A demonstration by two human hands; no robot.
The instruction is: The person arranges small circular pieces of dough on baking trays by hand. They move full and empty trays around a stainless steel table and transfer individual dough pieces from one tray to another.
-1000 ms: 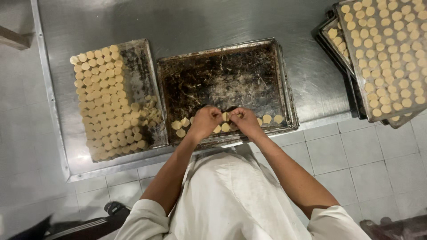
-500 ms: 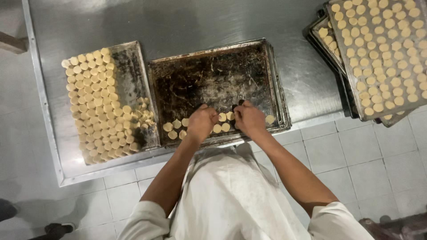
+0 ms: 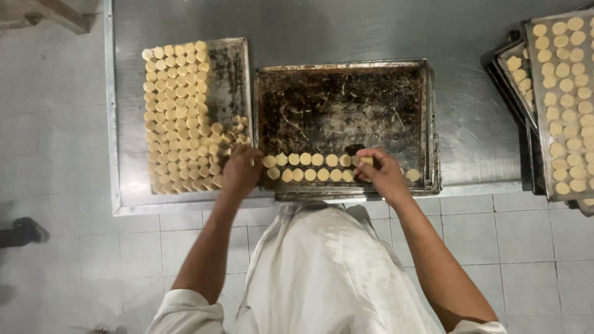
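**Dough rounds going onto the dark tray**

The right hand (image 3: pixel 382 174) pinches a pale dough round (image 3: pixel 366 161) at the near edge of the dark baking tray (image 3: pixel 346 99), extending the two short rows of rounds (image 3: pixel 309 167) already laid there. The left hand (image 3: pixel 241 168) rests curled at the corner of the crowded supply tray (image 3: pixel 238 68), apparently gathering pieces, though its grip is hard to read. By my reading, laying-out has barely begun; setting each round just beside the last calls for even spacing. Filled trays (image 3: pixel 566 99) sit stacked at right. No packages, labels or signs show.
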